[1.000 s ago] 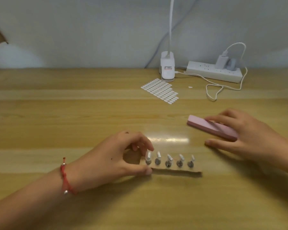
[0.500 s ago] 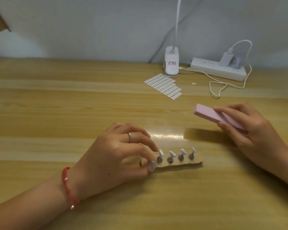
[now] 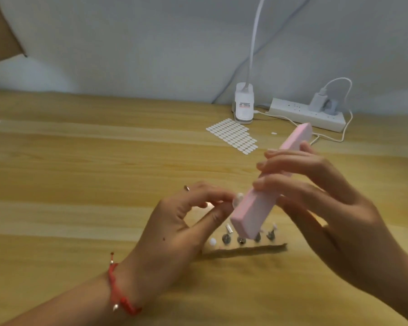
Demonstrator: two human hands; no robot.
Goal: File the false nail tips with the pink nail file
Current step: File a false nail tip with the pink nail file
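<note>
Left hand (image 3: 184,231): a second ago it steadied the left end of the holder; now it is raised, with thumb and forefinger pinching one tip.
Held tip (image 3: 238,198): off its place in the row and up in the air, close against the file's left face; blur hides whether they touch.
Holder (image 3: 264,250): flat on the table below both hands, no longer gripped; a white dab (image 3: 213,241) marks the vacated left spot.
Other tips (image 3: 229,228): four remain standing in the row, partly hidden by the file.
File (image 3: 257,208): it lay on the table at the right; now it is lifted and slanted, near end over the holder.
Right hand (image 3: 327,208): fingers clasped across the file's middle.
Meaning: pick-up looks finished; filing of the first tip is likely starting, with four tips to follow.
</note>
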